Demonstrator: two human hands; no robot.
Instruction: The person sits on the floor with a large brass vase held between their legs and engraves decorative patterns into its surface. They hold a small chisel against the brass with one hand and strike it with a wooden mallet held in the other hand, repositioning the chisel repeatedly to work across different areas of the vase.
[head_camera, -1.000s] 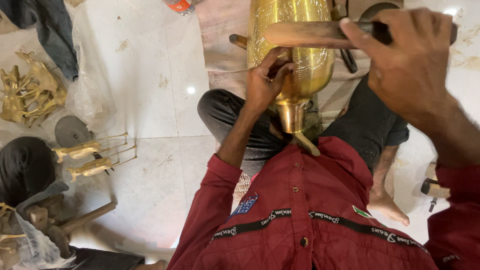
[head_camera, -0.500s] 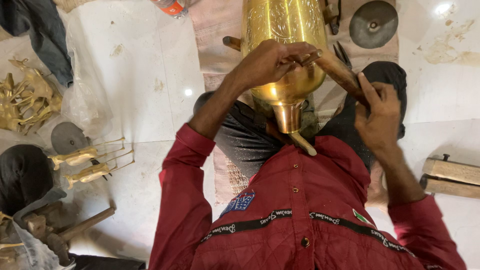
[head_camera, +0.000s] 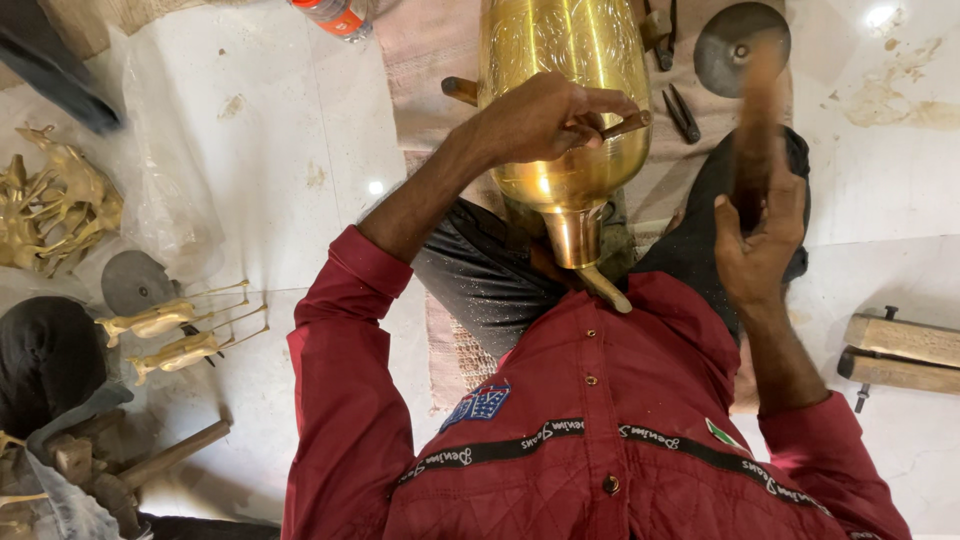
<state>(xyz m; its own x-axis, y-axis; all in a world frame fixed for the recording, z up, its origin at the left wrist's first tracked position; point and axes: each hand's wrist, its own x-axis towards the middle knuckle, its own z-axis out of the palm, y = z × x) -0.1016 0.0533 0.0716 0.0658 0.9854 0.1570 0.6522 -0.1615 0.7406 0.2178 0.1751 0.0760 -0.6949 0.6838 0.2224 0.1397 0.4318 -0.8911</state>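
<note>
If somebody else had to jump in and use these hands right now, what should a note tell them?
Left hand: presses a thin wooden-handled tool against the side of the brass vessel.
Right hand: grips a hammer handle, blurred with motion, raised beside the vessel.
Brass vessel: lies in the lap, narrow neck toward the chest, body patterned.
Nearby: spare tools and a dark round disc on the cloth past the knees; brass figurines on the floor to the left.
Done or left: how much of the surface is worked cannot be told.

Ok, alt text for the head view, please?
A left hand presses a thin wooden-handled tool against a tall brass vessel resting in the person's lap; the right hand swings a blurred wooden handle. Brass figurines lie nearby.
</note>
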